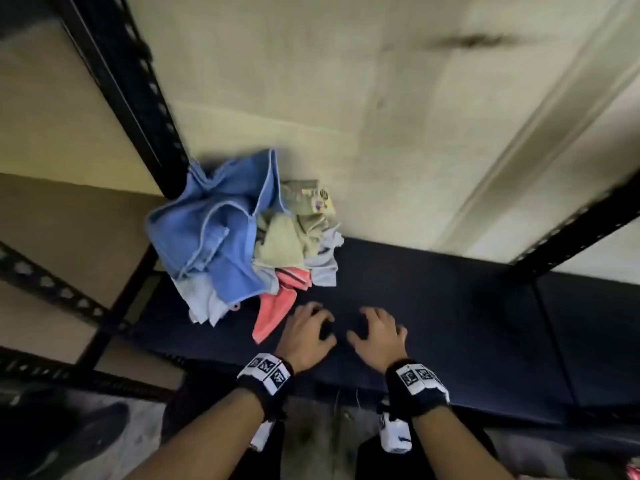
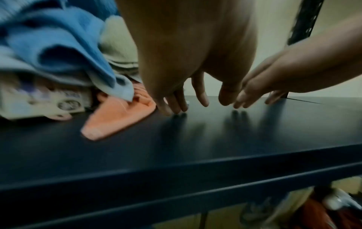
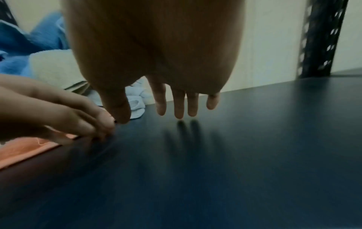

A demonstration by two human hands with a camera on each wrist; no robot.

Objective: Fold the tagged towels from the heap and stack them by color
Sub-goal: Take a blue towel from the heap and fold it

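A heap of towels (image 1: 239,237) lies at the left back of a dark shelf (image 1: 467,306): a big blue towel (image 1: 211,230) on top, beige ones (image 1: 280,240), pale grey ones (image 1: 323,265) and a pink towel (image 1: 273,313) sticking out in front. My left hand (image 1: 306,332) hovers just right of the pink towel (image 2: 117,122), fingers spread and pointing down, holding nothing. My right hand (image 1: 377,332) is beside it over bare shelf, fingers (image 3: 179,105) straight and loose, empty. Both hands' fingertips are just above the shelf surface (image 3: 235,155).
Black perforated uprights stand at the left back (image 1: 131,84) and right (image 1: 575,230) of the shelf. A pale wall (image 1: 381,116) is behind. The shelf's front edge (image 2: 195,170) is near my wrists. A lower shelf (image 1: 52,209) extends left.
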